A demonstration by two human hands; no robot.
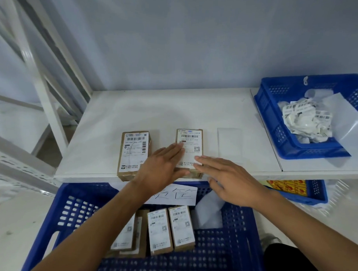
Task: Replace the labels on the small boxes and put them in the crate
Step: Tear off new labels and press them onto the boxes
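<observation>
A white counter [175, 113] stretched beyond the hands, backed by a pale blue wall [197, 38]. Far right of the right hand sat a blue basket [276, 126] heaped with crumpled paper scraps [304, 119]. Below it, a lower blue bin [316, 193] held red-and-yellow packets [288, 186]. White metal shelving [46, 74] rose well left of the left hand.

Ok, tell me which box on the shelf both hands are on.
The right-hand box: the left hand and right hand press its label. The other box lies untouched.
</observation>
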